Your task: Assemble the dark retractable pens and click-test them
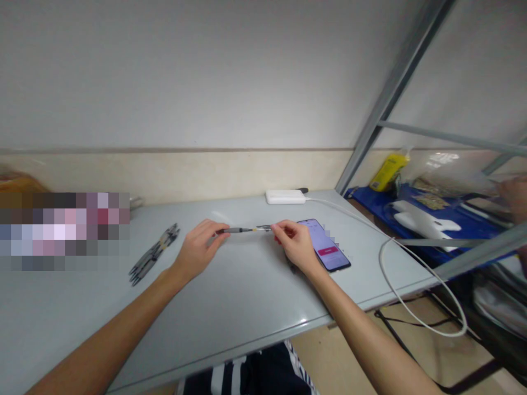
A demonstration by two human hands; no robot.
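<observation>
A slim grey pen (236, 230) lies level between my two hands, just above the table (247, 307). My left hand (201, 244) pinches its left end with thumb and fingertips. At the other end, where a yellowish band and a clear-looking section show, my right hand (293, 239) has its fingers closed. Whether the pen is in one piece or two parts is too small to tell. Left of my left hand rests a bundle of similar grey pens (154, 255), side by side at a slant. Beside my right wrist lies a phone (325, 247) with its screen lit.
A white power bank (285, 196) sits by the wall, its white cable (362, 216) looping over the table's right edge. A metal frame post (366, 142) stands at the right. Beyond it, a blue surface (370, 204) carries a yellow packet (389, 170) and another person's hand (514, 192).
</observation>
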